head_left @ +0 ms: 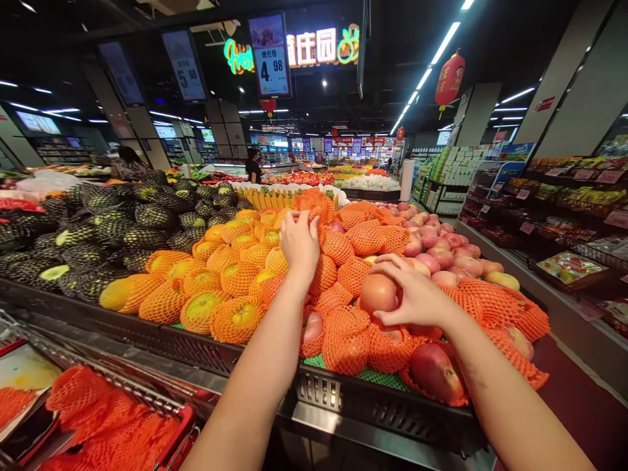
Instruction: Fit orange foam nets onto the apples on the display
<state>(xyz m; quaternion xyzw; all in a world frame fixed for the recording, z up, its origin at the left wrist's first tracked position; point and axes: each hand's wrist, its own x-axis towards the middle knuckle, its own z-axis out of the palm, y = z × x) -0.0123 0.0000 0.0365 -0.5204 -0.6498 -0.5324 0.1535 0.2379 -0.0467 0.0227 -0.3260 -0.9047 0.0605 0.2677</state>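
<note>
My right hand [409, 291] is wrapped round a bare reddish apple [379, 292], holding it just over the netted fruit at the front of the display. Farther back, my left hand [300, 245] has its fingers curled down on a red-orange foam net sleeve [318, 204]; the fingertips are partly hidden. Between and below the hands are several apples in the same kind of sleeve, such as a netted apple [346, 340]. Near the front edge a dark red apple [436, 371] lies partly out of its sleeve.
Yellow-orange netted fruit [201, 311] lies left of my hands, with dark-netted green melons [103, 222] beyond. Loose pink apples [466, 265] are heaped at right. A black crate edge [358, 399] borders the front. A shopping cart [184, 418] with red-orange nets stands lower left.
</note>
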